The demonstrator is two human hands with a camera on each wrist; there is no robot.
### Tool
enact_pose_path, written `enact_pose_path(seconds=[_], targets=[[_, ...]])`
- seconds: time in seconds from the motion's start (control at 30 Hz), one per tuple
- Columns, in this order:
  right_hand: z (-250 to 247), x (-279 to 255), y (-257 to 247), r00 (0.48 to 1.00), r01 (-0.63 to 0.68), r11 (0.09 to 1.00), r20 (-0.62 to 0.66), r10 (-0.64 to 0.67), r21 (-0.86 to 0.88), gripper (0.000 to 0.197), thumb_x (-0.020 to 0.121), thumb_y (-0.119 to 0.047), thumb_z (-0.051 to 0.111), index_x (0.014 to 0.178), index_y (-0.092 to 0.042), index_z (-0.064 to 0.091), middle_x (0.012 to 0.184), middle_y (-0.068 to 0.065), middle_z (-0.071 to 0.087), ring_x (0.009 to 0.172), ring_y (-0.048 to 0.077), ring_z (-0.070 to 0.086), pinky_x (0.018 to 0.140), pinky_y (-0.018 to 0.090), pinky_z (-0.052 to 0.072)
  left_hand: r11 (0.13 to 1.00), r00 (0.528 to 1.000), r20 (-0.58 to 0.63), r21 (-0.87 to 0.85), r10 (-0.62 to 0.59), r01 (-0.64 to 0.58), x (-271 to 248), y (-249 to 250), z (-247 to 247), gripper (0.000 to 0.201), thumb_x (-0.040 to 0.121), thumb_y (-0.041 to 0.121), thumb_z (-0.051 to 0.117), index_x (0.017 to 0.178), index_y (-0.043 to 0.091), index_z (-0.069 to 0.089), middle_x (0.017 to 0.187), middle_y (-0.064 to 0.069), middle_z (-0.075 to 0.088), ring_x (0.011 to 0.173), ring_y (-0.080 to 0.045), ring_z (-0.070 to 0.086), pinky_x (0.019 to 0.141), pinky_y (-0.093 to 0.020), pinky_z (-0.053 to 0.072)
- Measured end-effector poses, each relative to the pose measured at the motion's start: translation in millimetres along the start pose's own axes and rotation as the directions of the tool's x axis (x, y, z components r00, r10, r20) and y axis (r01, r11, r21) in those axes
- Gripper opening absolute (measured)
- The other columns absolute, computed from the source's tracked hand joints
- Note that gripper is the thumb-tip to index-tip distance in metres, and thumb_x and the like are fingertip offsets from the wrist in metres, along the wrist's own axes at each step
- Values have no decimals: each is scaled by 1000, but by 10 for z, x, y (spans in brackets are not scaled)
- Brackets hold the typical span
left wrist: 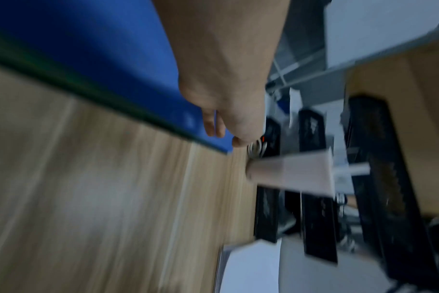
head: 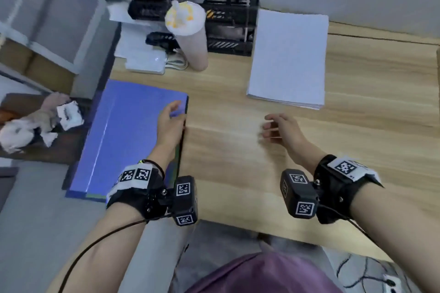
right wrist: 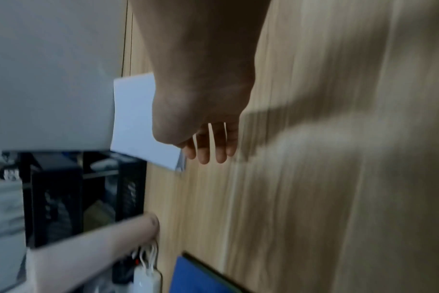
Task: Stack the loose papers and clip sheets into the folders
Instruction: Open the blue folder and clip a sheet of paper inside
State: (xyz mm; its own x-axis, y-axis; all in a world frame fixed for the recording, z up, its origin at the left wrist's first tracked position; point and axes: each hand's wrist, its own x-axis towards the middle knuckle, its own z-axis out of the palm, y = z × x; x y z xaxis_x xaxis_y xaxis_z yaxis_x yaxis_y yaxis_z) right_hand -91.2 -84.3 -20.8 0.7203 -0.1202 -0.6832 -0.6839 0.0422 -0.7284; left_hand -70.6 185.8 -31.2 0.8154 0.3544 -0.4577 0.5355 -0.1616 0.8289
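Blue folder [head: 123, 135] lies shut at the left edge of the desk [head: 238, 150], part of it hanging past the front edge toward me. A dark green edge shows under its blue cover, perhaps a second folder. My left hand [head: 170, 123] rests on its right side with fingers curled at the edge, though I cannot tell whether it actually grips the cover or only touches it. My right hand [head: 279, 129] hovers above bare wood with fingers loosely spread, holding nothing. The paper stack [head: 288, 59] sits squared at the far right, well apart from the folder.

My worries from here: if I flip the cover leftward, it swings out over the desk's side, and the overhanging folder could tip or slide off. The tall cup [head: 190, 35] with its lid stands just beyond the folder's far corner, near the charger and cables [head: 152, 62]; a careless lift of the cover or a sweep for the papers could knock it over. Grabbing the stack one-handed might fan the sheets.
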Motion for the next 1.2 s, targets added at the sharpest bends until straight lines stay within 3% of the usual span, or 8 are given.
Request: enact_pose_path(seconds=[0.13, 0.23, 0.37, 0.53, 0.63, 0.77, 0.87, 1.2], targets=[[843, -183, 124, 974, -51, 991, 214, 76, -120, 14, 99, -14, 43, 103, -12, 56, 87, 10, 60, 67, 25, 58, 61, 33, 54, 970, 966, -236, 239, 108, -50, 64, -377, -1218, 46, 86, 9, 62, 131, 17, 57, 134, -9, 56, 121, -27, 53, 105, -45, 43], [1355, -244, 275, 938, -37, 968, 326, 120, -249, 9, 98, -20, 48, 99, -15, 54, 91, 9, 59, 71, 22, 58, 69, 35, 54, 896, 948, -313, 437, 66, 82, -9, -720, -1850, 57, 81, 12, 68, 136, 9, 54, 141, -14, 50, 131, -32, 45, 111, -42, 34], [1783, -324, 471, 913, -22, 929, 372, 169, -369, 17, 97, -14, 46, 82, -19, 50, 86, 3, 53, 74, 19, 53, 75, 33, 48, 905, 964, -249, 383, -91, 184, -240, -1025, -2091, 63, 86, 18, 65, 144, 17, 43, 145, -7, 43, 131, -27, 42, 108, -42, 37], [1911, -368, 603, 927, 35, 874, 343, 153, -485, 3, 81, -11, 50, 81, -14, 50, 72, 5, 44, 62, 18, 33, 51, 24, 29, 906, 962, -221, 357, -157, 230, -405, -1138, -1942, 58, 73, 47, 63, 127, 28, 56, 123, -5, 57, 117, -32, 49, 98, -41, 42], [1774, -277, 716, 953, -10, 881, 262, 151, -473, 7, 79, -9, 44, 77, -16, 44, 67, 5, 32, 56, 17, 25, 48, 25, 19, 941, 966, -149, 235, -213, 243, -482, -1156, -1815, 11, 85, 31, 63, 90, 24, 58, 91, 1, 57, 91, -20, 50, 76, -27, 36], [1468, -293, 898, 981, -51, 886, 144, 131, -461, 15, 82, -16, 48, 95, -10, 43, 70, 3, 39, 55, 16, 37, 49, 23, 29, 949, 975, -117, 233, -190, 213, -615, -1176, -1514, 17, 79, 27, 54, 76, 10, 56, 67, 0, 50, 63, -19, 43, 60, -28, 36], [1157, -380, 997, 988, -35, 910, 123, 94, -412, 16, 83, -13, 46, 98, -8, 44, 73, 2, 44, 58, 14, 41, 48, 22, 32, 922, 981, -78, 335, -179, 195, -690, -1239, -1220, 36, 71, 36, 46, 89, 9, 62, 90, -5, 65, 85, -28, 58, 77, -38, 50], [-452, -626, 1342, 992, -109, 994, -70, 107, -28, 21, 92, -4, 47, 106, -8, 61, 92, 7, 65, 70, 16, 57, 58, 27, 41, 793, 986, 141, 609, -93, -12, -1290, -930, 179, 77, 72, 36, 43, 147, 43, 29, 127, -11, 54, 111, -35, 55, 101, -44, 45]])
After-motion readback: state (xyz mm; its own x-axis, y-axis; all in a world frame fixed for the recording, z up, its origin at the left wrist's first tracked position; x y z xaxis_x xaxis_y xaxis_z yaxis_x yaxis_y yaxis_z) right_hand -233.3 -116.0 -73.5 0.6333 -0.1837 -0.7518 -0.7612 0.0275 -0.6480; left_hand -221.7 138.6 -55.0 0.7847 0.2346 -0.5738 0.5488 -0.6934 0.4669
